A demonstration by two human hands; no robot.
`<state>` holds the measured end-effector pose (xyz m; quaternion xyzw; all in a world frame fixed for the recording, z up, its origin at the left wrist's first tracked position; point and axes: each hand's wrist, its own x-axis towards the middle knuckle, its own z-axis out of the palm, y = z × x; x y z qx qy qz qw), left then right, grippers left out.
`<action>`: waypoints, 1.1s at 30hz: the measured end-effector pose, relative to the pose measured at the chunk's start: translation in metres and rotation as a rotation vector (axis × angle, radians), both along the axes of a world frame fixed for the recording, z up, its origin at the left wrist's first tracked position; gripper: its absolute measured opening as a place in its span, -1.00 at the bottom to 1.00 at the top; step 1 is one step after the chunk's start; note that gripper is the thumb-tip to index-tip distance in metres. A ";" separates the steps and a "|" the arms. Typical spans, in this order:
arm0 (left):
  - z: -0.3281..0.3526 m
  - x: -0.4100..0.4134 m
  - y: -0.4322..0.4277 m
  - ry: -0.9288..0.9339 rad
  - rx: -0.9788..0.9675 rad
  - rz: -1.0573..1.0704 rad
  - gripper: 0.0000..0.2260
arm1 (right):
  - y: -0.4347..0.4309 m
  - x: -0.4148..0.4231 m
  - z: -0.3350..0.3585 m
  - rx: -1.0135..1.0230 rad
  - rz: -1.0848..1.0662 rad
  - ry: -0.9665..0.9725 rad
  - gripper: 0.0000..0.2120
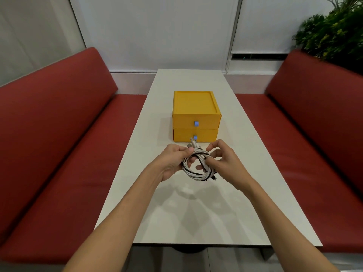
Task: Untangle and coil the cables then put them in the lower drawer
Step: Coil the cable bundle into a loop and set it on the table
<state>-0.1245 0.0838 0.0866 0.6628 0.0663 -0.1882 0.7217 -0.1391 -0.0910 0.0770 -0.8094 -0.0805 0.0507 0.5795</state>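
Both hands hold cables point(197, 165) above table point(196, 213), just before yellow drawer unit point(196, 112). Left hand point(171, 163) pinches coil's top, keeping loops together. Right hand point(222, 163) curls round coil's right side, apparently tucking loose end. Lower drawer point(195, 135) closed.

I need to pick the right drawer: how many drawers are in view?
2, stacked in the yellow box: the upper drawer, and the lower drawer directly beneath it, just behind the cables. Both are closed.
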 end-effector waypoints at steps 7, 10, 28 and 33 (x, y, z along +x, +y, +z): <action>-0.001 0.004 0.007 -0.042 0.061 -0.028 -0.79 | -0.002 0.003 0.002 0.203 -0.028 0.128 -0.73; 0.000 0.004 0.008 -0.069 0.096 -0.041 -0.79 | 0.002 0.004 0.004 0.352 -0.054 0.224 -0.71; 0.000 0.000 0.003 -0.037 0.198 -0.045 -0.76 | 0.006 0.017 0.016 -0.024 0.016 0.077 -0.63; -0.007 0.001 0.007 -0.050 0.210 -0.100 -0.73 | 0.005 0.018 0.010 -0.098 0.044 -0.019 -0.68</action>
